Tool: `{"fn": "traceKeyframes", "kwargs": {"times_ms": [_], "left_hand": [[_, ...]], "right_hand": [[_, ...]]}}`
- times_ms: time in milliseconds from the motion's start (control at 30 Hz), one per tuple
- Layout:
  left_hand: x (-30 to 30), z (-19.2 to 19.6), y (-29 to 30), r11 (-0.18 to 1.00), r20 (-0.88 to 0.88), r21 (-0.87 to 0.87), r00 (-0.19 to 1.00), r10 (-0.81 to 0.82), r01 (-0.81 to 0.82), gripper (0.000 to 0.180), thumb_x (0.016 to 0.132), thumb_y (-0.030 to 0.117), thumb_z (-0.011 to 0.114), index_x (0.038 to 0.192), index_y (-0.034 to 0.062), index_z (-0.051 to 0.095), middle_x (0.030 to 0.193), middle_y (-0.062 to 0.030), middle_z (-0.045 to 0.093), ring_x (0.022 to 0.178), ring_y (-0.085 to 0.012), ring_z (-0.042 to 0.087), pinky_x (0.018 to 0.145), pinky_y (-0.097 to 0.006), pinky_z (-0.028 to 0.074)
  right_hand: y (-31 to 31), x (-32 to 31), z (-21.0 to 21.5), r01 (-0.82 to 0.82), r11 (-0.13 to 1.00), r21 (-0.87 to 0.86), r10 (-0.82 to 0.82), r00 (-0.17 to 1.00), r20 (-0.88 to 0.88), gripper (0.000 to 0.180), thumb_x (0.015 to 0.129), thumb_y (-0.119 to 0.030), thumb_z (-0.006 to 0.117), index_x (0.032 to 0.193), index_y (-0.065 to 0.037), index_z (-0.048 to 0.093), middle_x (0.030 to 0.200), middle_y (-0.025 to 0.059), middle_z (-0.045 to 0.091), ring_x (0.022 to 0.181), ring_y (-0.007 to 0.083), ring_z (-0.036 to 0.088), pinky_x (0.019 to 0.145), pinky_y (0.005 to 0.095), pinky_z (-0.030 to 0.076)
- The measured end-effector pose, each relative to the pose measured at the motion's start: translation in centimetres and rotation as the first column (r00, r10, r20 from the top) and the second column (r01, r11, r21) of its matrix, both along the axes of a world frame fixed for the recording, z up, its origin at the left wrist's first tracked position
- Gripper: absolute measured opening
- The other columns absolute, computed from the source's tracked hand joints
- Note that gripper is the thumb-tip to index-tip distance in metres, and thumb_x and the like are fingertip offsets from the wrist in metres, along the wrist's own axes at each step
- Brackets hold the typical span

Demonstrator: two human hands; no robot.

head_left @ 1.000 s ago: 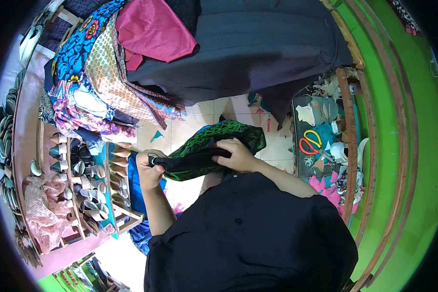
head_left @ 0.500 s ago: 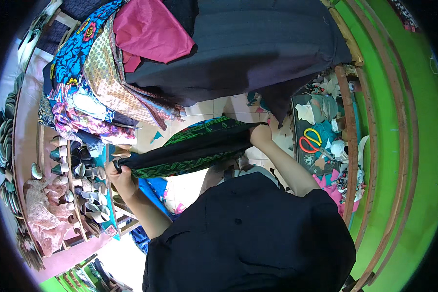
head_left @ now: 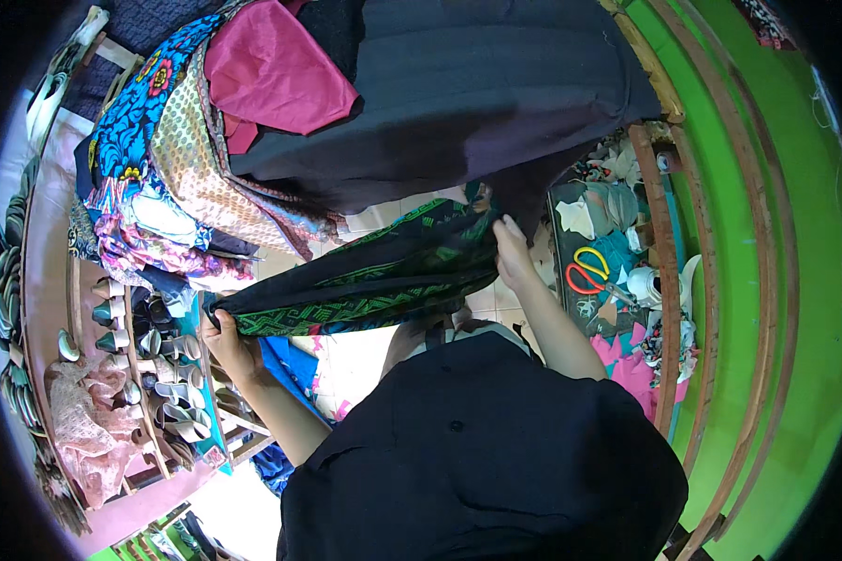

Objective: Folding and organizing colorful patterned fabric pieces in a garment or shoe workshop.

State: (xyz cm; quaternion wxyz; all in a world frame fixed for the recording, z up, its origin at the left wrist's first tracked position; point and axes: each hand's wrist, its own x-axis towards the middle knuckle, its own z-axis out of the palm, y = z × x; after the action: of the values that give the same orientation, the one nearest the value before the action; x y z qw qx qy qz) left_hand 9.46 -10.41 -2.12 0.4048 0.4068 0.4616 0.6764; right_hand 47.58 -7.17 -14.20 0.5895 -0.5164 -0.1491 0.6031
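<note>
A black fabric with green and blue patterned bands [head_left: 374, 271] stretches between my two hands, in front of my body and above the floor. My left hand [head_left: 231, 346] pinches its left end, thumb on top. At its other end my right hand [head_left: 512, 251] grips the raised edge, the fingers partly hidden by the cloth. Folds run lengthwise through the fabric, and its right part hangs wider than its left.
Ahead, a dark grey cloth [head_left: 505, 84] covers a table, with a pink cloth [head_left: 276, 70] and patterned fabrics [head_left: 178, 131] piled at its left. Shoes [head_left: 182, 393] fill a rack on the left. Scissors [head_left: 589, 271] and scraps lie on the right, beside wooden rails [head_left: 660, 280].
The right end of the fabric has risen and spread open, showing more green pattern. My right hand has turned upward at the wrist, while my left hand has shifted slightly left.
</note>
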Motion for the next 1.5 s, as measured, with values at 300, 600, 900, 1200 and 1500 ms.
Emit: {"fn": "traceKeyframes", "kwargs": {"times_ms": [300, 600, 900, 1200, 1500], "left_hand": [[1.2, 0.6, 0.4, 1.000, -0.080, 0.019, 0.997, -0.018, 0.019, 0.022, 0.083, 0.020, 0.059, 0.087, -0.0015, 0.054, 0.080, -0.0075, 0.059, 0.071, -0.0149, 0.056, 0.068, -0.028, 0.046], [2.1, 1.0, 0.4, 0.999, -0.088, -0.046, 0.996, 0.019, -0.024, 0.015, 0.085, 0.015, 0.056, 0.081, 0.0008, 0.055, 0.076, -0.0046, 0.059, 0.065, -0.0110, 0.054, 0.064, -0.025, 0.045], [3.4, 1.0, -0.4, 0.995, -0.177, -0.056, 0.980, -0.096, 0.087, 0.018, 0.085, 0.016, 0.057, 0.078, 0.0001, 0.056, 0.072, -0.0024, 0.057, 0.062, -0.0093, 0.051, 0.059, -0.023, 0.042], [1.1, 0.2, 0.8, 0.986, -0.539, 0.021, 0.828, 0.152, -0.167, 0.018, 0.081, 0.011, 0.060, 0.068, 0.0018, 0.053, 0.065, 0.0044, 0.048, 0.057, -0.0040, 0.038, 0.054, -0.019, 0.032], [1.7, 1.9, 2.1, 0.993, -0.527, 0.115, 0.846, 0.087, -0.030, 0.012, 0.082, 0.007, 0.057, 0.081, -0.0049, 0.058, 0.071, 0.0015, 0.054, 0.066, -0.0057, 0.045, 0.061, -0.018, 0.037]], "right_hand": [[-3.8, 4.1, -6.3, -0.443, 0.834, -0.329, 0.551, 0.687, 0.473, 0.021, 0.067, 0.000, 0.056, 0.088, 0.001, 0.058, 0.082, 0.0084, 0.061, 0.076, 0.0213, 0.058, 0.071, 0.0310, 0.044], [-6.2, 6.5, -5.5, -0.206, 0.954, -0.219, 0.285, 0.391, 0.875, 0.016, 0.058, -0.003, 0.064, 0.070, -0.001, 0.053, 0.063, 0.0121, 0.054, 0.063, 0.0246, 0.058, 0.055, 0.0323, 0.043], [-6.0, 8.1, -8.0, -0.399, 0.689, -0.606, 0.688, 0.624, 0.371, 0.012, 0.067, -0.004, 0.048, 0.073, 0.004, 0.056, 0.052, 0.0113, 0.052, 0.041, 0.0215, 0.057, 0.034, 0.0283, 0.043], [-1.1, 13.1, -1.2, -0.321, 0.937, 0.135, -0.086, 0.164, 0.983, 0.009, 0.058, 0.001, 0.048, 0.051, -0.001, 0.042, 0.048, 0.0057, 0.040, 0.043, 0.0177, 0.043, 0.042, 0.0305, 0.031], [0.1, 13.2, 11.1, -0.093, 0.992, -0.088, 0.094, 0.065, 0.993, 0.040, 0.061, -0.005, 0.048, 0.101, -0.004, 0.054, 0.081, 0.0220, 0.060, 0.081, 0.0359, 0.058, 0.071, 0.0417, 0.044]]}}
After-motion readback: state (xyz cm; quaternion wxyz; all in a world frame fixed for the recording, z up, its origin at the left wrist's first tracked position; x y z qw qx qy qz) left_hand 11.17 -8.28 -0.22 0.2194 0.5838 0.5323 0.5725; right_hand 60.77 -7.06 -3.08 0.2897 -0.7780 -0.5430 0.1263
